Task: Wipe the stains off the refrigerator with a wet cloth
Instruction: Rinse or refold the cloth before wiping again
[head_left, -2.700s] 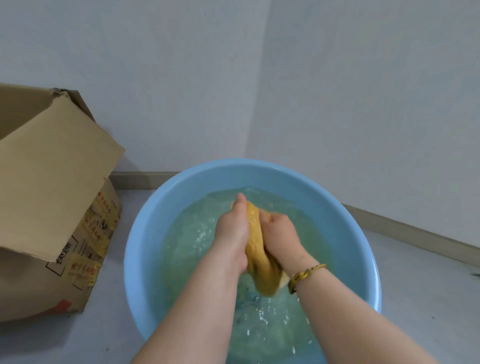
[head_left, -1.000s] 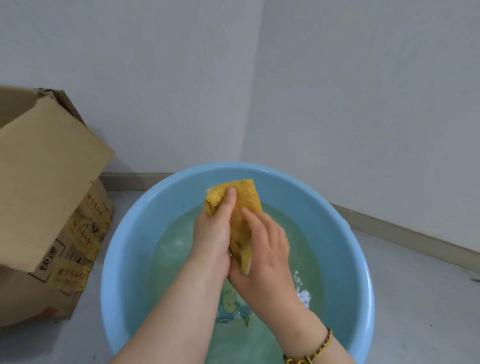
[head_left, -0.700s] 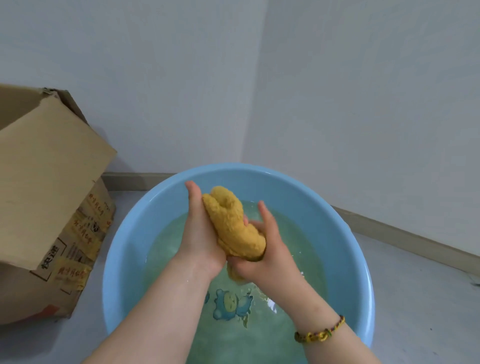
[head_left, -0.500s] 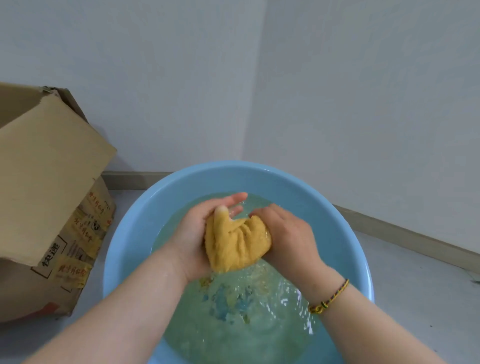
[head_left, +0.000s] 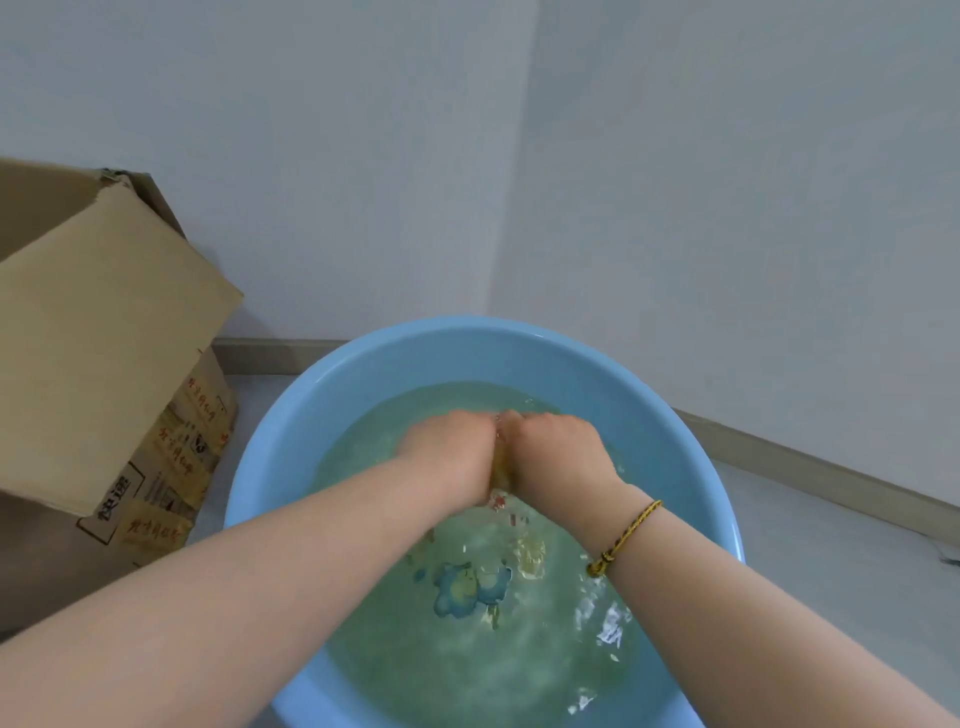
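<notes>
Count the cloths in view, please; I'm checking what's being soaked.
1: a yellow cloth, mostly covered, held between the left hand and right hand in the water-filled blue basin. Others could hide beneath them.

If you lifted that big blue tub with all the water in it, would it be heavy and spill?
Probably heavy: the round light-blue plastic basin holds water well up its wall. It would likely slosh; the surface ripples around the left hand and right hand gripping the yellow cloth. The plastic rim may flex.
</notes>
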